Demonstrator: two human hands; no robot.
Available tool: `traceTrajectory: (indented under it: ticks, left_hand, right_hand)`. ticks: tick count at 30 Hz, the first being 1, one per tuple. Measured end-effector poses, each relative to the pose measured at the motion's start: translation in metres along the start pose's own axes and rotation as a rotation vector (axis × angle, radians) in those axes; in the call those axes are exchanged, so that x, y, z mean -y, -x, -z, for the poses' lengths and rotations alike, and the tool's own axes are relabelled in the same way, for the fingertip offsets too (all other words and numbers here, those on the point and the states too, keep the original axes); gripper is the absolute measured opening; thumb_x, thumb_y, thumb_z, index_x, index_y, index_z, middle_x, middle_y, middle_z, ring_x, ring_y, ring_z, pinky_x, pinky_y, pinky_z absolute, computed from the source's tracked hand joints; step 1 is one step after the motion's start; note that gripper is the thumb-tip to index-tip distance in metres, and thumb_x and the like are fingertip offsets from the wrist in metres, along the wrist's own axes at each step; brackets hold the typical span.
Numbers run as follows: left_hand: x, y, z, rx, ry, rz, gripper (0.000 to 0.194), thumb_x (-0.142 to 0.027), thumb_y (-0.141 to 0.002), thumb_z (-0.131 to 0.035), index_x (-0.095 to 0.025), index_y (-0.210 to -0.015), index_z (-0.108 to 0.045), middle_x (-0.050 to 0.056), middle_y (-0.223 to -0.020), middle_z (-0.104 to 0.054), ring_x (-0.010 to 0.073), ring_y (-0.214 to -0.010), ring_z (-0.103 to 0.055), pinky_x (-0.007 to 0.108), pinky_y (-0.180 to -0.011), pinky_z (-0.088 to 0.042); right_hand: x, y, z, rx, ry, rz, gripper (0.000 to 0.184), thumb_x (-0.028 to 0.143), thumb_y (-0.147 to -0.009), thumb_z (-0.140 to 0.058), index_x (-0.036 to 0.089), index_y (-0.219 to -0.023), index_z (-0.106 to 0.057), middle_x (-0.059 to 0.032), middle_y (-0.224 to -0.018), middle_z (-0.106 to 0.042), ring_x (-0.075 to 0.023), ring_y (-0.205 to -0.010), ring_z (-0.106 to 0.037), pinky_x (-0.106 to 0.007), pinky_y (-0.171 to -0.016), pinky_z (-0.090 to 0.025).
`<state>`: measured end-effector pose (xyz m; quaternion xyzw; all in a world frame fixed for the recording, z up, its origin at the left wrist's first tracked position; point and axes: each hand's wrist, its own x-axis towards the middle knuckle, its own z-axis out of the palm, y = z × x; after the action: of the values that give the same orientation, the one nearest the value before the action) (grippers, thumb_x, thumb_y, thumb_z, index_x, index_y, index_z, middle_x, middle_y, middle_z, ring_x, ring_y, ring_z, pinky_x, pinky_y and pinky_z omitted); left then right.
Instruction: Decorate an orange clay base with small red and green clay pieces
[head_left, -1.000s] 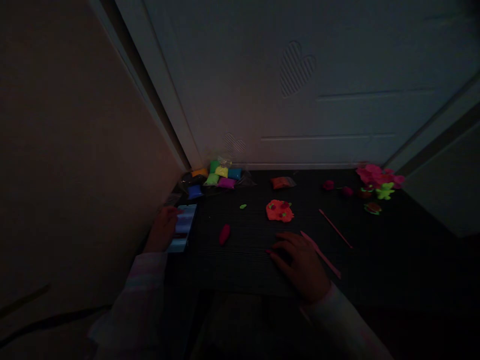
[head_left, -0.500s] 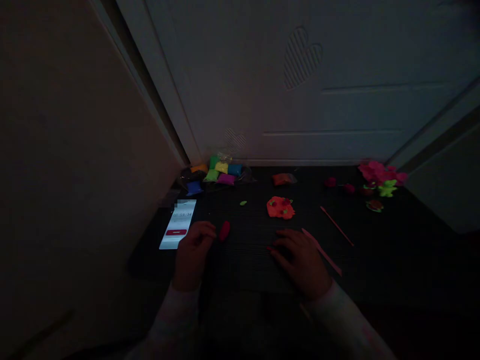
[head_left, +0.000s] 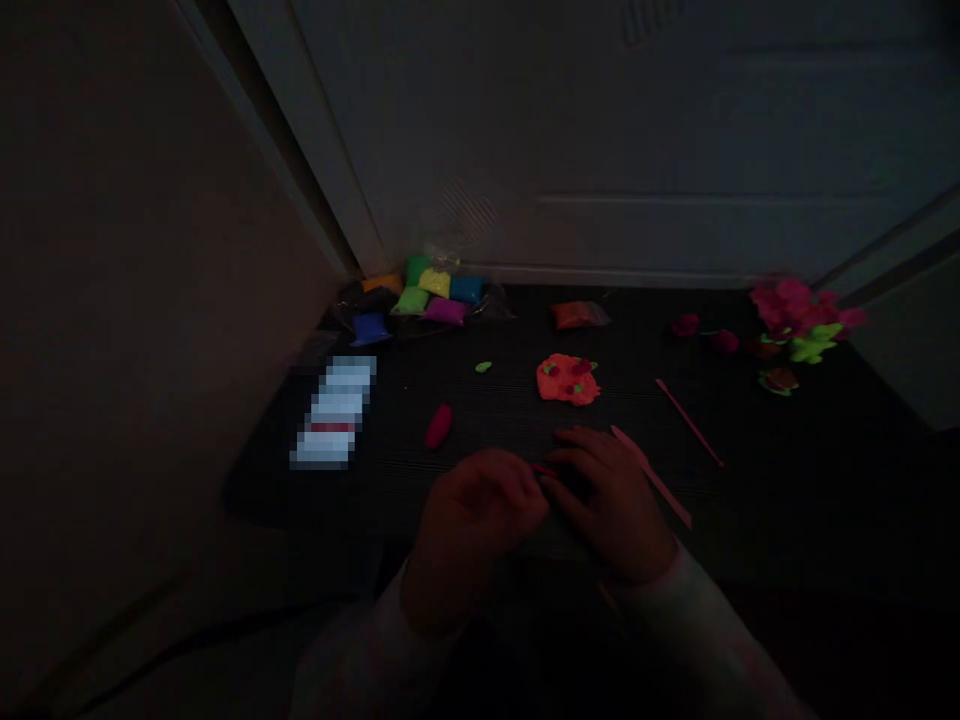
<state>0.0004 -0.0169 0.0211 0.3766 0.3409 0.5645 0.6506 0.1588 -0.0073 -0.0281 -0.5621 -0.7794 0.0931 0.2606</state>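
Note:
The scene is very dark. My left hand [head_left: 472, 520] and my right hand [head_left: 611, 500] meet over a dark mat [head_left: 787, 480], fingertips together on a small red bit of clay [head_left: 543, 469]. Both hands look curled; whether either truly grips the bit I cannot make out. A red clay lump [head_left: 439, 426] lies just left of the hands. An orange clay piece [head_left: 568, 380] with red and green dots sits beyond them. A pink stick tool [head_left: 651, 477] lies by my right hand, a thinner pink stick [head_left: 690, 423] farther right.
A lit phone [head_left: 334, 412] lies at the mat's left. Several coloured clay bags [head_left: 420, 296] are piled at the back left, an orange bag [head_left: 577, 315] behind the clay piece. Pink and green clay shapes [head_left: 799, 320] sit back right. A pale door stands behind.
My left hand left the phone, swept right past the red lump and joined my right hand at the small red bit. The view tilted down a little.

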Motion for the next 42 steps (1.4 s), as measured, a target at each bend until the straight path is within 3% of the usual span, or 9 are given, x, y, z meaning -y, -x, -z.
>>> traceTrajectory:
  ticks: [4,10,18,22,26,31,33,36,42]
  left_hand:
    - [-0.004,-0.001,-0.007,0.019,0.091,0.085,0.019,-0.005,-0.062,-0.065,-0.019,-0.057,-0.053,-0.003,-0.06,-0.054,0.0099,-0.065,-0.052,0.021,-0.062,-0.043]
    - [0.002,-0.006,-0.001,0.044,0.037,0.1,0.017,-0.006,-0.066,-0.062,-0.02,-0.061,-0.053,-0.002,-0.064,-0.055,0.0113,-0.068,-0.053,0.022,-0.065,-0.043]
    - [0.012,-0.013,0.025,-0.116,-0.131,0.199,0.016,-0.007,-0.069,-0.06,-0.02,-0.063,-0.052,-0.004,-0.07,-0.056,0.0069,-0.065,-0.049,0.016,-0.059,-0.039]
    - [0.014,-0.012,0.03,-0.138,-0.141,0.243,0.014,-0.011,-0.069,-0.062,-0.02,-0.064,-0.052,-0.004,-0.068,-0.055,0.0074,-0.063,-0.047,0.016,-0.056,-0.039]
    - [0.014,-0.01,0.029,-0.141,-0.18,0.236,0.015,-0.011,-0.07,-0.061,-0.021,-0.064,-0.053,-0.004,-0.069,-0.055,0.0076,-0.063,-0.047,0.016,-0.057,-0.039]
    - [0.015,-0.01,0.029,-0.163,-0.215,0.223,0.014,-0.012,-0.069,-0.061,-0.021,-0.063,-0.052,-0.003,-0.067,-0.055,0.0094,-0.062,-0.048,0.018,-0.055,-0.04]
    - [0.015,-0.01,0.029,-0.174,-0.226,0.232,0.014,-0.013,-0.068,-0.062,-0.021,-0.062,-0.052,-0.003,-0.068,-0.056,0.0097,-0.062,-0.048,0.019,-0.055,-0.04]
    - [0.015,-0.01,0.029,-0.178,-0.232,0.235,0.014,-0.013,-0.068,-0.062,-0.021,-0.063,-0.052,-0.003,-0.068,-0.056,0.0096,-0.061,-0.048,0.018,-0.054,-0.04]
    - [0.014,-0.01,0.029,-0.151,-0.225,0.222,0.014,-0.011,-0.069,-0.061,-0.021,-0.064,-0.053,-0.003,-0.068,-0.055,0.0083,-0.062,-0.048,0.016,-0.055,-0.04]
  right_hand:
    - [0.0,0.001,0.003,0.004,-0.001,0.012,0.018,0.031,-0.077,-0.054,0.019,-0.087,-0.061,-0.0103,-0.107,-0.061,-0.0262,-0.105,-0.051,-0.048,-0.09,-0.038]
    - [0.001,0.002,0.006,0.017,-0.002,0.014,0.019,0.034,-0.079,-0.05,0.02,-0.088,-0.059,-0.01,-0.108,-0.06,-0.0269,-0.105,-0.051,-0.049,-0.09,-0.037]
    - [0.005,0.001,0.008,0.026,0.024,-0.037,0.009,0.028,-0.077,-0.054,0.02,-0.079,-0.057,-0.0098,-0.109,-0.058,-0.0242,-0.104,-0.052,-0.047,-0.091,-0.038]
    - [0.008,0.002,0.009,0.037,0.041,-0.055,0.01,0.03,-0.078,-0.054,0.02,-0.079,-0.056,-0.0097,-0.109,-0.058,-0.0253,-0.105,-0.051,-0.048,-0.09,-0.04]
    - [0.007,0.005,0.015,0.086,0.075,-0.008,0.024,0.036,-0.078,-0.053,0.018,-0.094,-0.055,-0.0132,-0.111,-0.056,-0.0267,-0.108,-0.049,-0.048,-0.09,-0.041]
    - [-0.002,0.006,0.023,0.327,0.228,0.205,0.051,0.043,-0.078,-0.051,0.027,-0.125,-0.042,-0.012,-0.134,-0.04,-0.0319,-0.119,-0.038,-0.055,-0.096,-0.029]
    - [-0.007,0.005,0.026,0.383,0.276,0.237,0.055,0.047,-0.077,-0.051,0.03,-0.127,-0.04,-0.0106,-0.138,-0.034,-0.0335,-0.123,-0.032,-0.058,-0.097,-0.024]
    - [-0.011,0.005,0.027,0.359,0.325,0.223,0.058,0.049,-0.077,-0.049,0.026,-0.129,-0.039,-0.0135,-0.14,-0.029,-0.0344,-0.127,-0.025,-0.058,-0.097,-0.023]
    - [-0.009,0.007,0.026,0.403,0.308,0.295,0.061,0.053,-0.074,-0.05,0.027,-0.128,-0.039,-0.0115,-0.14,-0.031,-0.0347,-0.126,-0.026,-0.06,-0.097,-0.02]
